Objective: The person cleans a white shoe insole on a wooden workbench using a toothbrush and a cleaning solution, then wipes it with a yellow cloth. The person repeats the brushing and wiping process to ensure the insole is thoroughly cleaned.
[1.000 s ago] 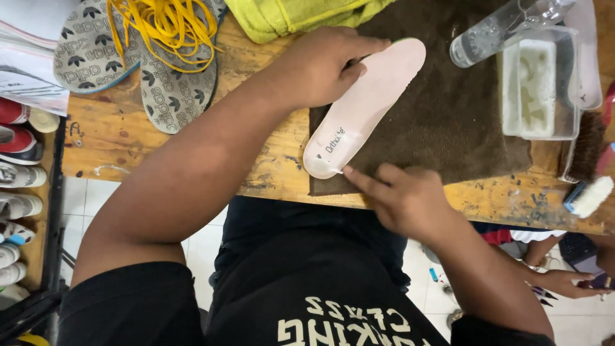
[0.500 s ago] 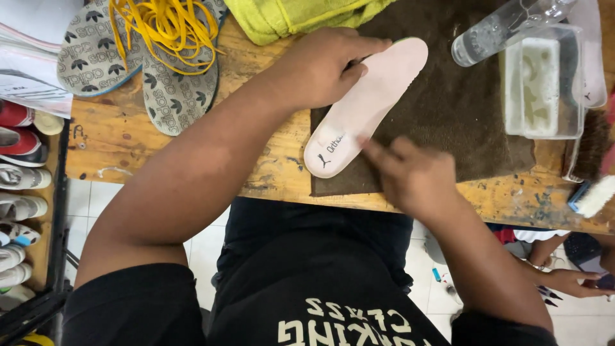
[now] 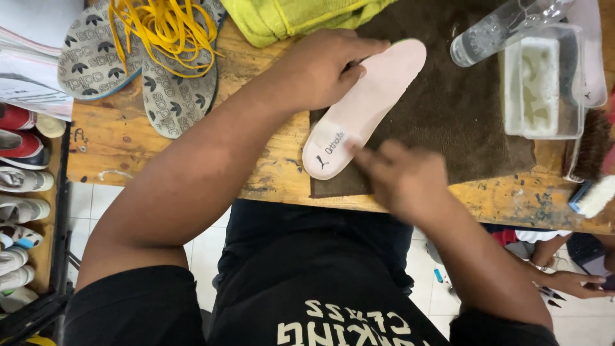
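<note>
A pale pink insole (image 3: 375, 96) lies slantwise on a dark brown cloth (image 3: 461, 122) spread over the wooden table (image 3: 166, 157). My left hand (image 3: 320, 67) grips the insole's middle and far edge and pins it down. My right hand (image 3: 400, 176), blurred by motion, sits at the near side with its fingertips on the heel end of the insole. I see nothing held in it.
Two grey patterned insoles (image 3: 173, 96) with yellow laces (image 3: 160, 25) lie at the far left, beside a yellow-green towel (image 3: 288, 16). A clear bottle (image 3: 493, 29), a white plastic tub (image 3: 541, 86) and a brush (image 3: 592, 192) stand right. Shoes (image 3: 19, 166) fill a rack left. Another person's hand (image 3: 570, 282) shows below.
My right hand has slid from the table's near edge up onto the insole's heel end. My left hand has stayed on the insole.
</note>
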